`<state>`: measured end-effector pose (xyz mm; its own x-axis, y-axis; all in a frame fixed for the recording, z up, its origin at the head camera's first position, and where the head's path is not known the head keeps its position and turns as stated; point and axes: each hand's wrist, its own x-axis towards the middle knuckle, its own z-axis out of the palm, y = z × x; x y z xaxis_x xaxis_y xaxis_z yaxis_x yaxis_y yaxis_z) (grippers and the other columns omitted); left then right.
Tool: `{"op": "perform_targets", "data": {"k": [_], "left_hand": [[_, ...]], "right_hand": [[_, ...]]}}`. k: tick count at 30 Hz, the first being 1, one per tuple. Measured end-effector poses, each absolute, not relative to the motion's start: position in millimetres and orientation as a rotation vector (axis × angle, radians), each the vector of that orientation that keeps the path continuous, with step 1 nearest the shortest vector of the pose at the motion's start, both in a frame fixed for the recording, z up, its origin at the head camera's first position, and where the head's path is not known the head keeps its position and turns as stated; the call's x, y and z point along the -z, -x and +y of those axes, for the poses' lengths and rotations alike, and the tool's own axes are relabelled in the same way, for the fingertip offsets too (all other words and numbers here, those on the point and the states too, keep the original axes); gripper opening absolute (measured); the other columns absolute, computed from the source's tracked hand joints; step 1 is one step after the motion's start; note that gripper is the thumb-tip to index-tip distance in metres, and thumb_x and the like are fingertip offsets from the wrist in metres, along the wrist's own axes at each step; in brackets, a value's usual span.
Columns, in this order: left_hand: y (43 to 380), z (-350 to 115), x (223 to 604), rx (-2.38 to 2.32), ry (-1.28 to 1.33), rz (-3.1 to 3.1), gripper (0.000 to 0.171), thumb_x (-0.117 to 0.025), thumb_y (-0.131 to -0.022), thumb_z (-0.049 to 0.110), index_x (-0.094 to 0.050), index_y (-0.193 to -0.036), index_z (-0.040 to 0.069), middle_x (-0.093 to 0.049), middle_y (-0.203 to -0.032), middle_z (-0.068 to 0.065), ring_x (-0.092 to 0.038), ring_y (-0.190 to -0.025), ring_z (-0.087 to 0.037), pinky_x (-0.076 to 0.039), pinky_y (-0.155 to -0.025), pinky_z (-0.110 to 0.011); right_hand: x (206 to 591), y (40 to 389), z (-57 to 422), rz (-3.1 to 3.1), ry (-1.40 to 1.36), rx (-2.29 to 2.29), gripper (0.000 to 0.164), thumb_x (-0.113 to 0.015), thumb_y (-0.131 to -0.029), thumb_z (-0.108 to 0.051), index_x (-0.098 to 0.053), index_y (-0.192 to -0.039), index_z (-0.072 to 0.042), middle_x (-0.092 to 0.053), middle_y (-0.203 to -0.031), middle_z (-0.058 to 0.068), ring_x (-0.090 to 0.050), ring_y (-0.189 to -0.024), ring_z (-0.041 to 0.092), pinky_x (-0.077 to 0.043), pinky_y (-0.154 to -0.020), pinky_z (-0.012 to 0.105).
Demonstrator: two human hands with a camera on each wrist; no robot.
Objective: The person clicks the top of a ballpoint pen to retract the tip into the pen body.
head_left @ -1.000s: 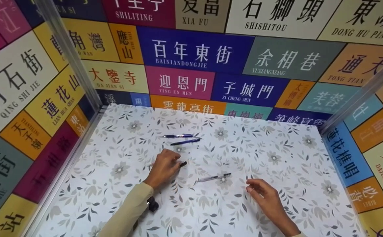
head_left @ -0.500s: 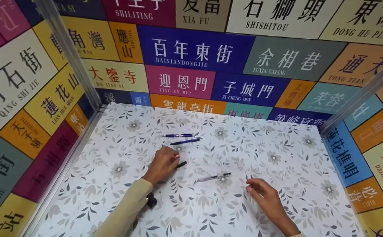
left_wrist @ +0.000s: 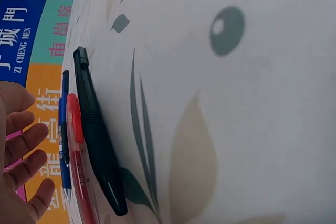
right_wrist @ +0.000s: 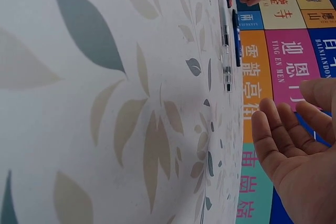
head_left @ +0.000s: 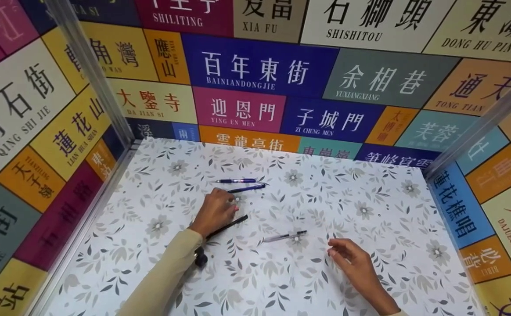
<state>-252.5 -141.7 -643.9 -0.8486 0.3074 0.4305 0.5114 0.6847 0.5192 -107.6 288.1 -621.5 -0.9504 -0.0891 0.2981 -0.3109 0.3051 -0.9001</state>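
My left hand [head_left: 215, 211] hovers low over the left-middle of the table, its fingers loosely curved around nothing. Below it lies a black pen [head_left: 228, 226], partly covered by the wrist in the head view. The left wrist view shows this black pen [left_wrist: 100, 135] beside a red pen [left_wrist: 77, 156] with a clear barrel, fingers apart from both. Just beyond the left fingertips are two blue pens [head_left: 238, 181], side by side. A clear pen with dark parts [head_left: 286, 237] lies between the hands. My right hand [head_left: 354, 263] stays at the right, fingers relaxed, palm bare in the right wrist view.
A white tablecloth with a leaf and flower print [head_left: 325, 202] covers the table. Panels with large coloured lettering [head_left: 260, 66] stand along its back and both sides. Metal posts [head_left: 102, 83] mark the back corners. A small dark device [head_left: 200, 258] sits at the left wrist.
My left hand has shifted forward and a little left, toward the blue pens, uncovering more of the black pen. The right hand and the clear pen have kept their places.
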Motion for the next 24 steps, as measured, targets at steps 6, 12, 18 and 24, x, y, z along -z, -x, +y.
{"op": "perform_targets", "data": {"k": [6,12,18,24], "left_hand": [[259,-143,647,0.956,0.645,-2.597,0.017,-0.079,-0.097,0.011,-0.080,-0.112,0.002,-0.076,-0.108,-0.012,-0.063,-0.107,-0.034,-0.049,-0.090,-0.057],[269,-145,654,0.938,0.655,-2.594,0.017,-0.076,-0.099,0.012,-0.080,-0.115,0.006,-0.074,-0.115,-0.009,-0.059,-0.114,-0.031,-0.048,-0.091,-0.055],[274,-148,658,1.019,0.607,-2.631,0.020,-0.076,-0.102,0.014,-0.078,-0.120,0.006,-0.072,-0.120,-0.007,-0.057,-0.122,-0.030,-0.045,-0.102,-0.055],[278,-147,658,1.066,0.567,-2.666,0.022,-0.076,-0.104,0.015,-0.076,-0.124,0.005,-0.070,-0.124,-0.008,-0.058,-0.123,-0.031,-0.044,-0.107,-0.055]], "right_hand": [[619,106,291,-2.444,-0.308,-1.706,0.028,-0.078,-0.097,0.007,-0.076,-0.124,-0.002,-0.075,-0.116,0.024,-0.077,-0.100,0.024,-0.060,-0.088,0.023],[619,106,290,-2.479,-0.273,-1.661,0.028,-0.077,-0.097,0.007,-0.075,-0.125,0.001,-0.076,-0.118,0.018,-0.077,-0.101,0.023,-0.060,-0.087,0.022],[618,106,290,-2.447,-0.279,-1.713,0.027,-0.078,-0.097,0.007,-0.077,-0.123,-0.001,-0.076,-0.118,0.020,-0.077,-0.102,0.029,-0.061,-0.087,0.024],[621,106,291,-2.429,-0.261,-1.713,0.030,-0.079,-0.094,0.010,-0.078,-0.120,-0.004,-0.076,-0.117,0.021,-0.077,-0.100,0.031,-0.061,-0.088,0.024]]}}
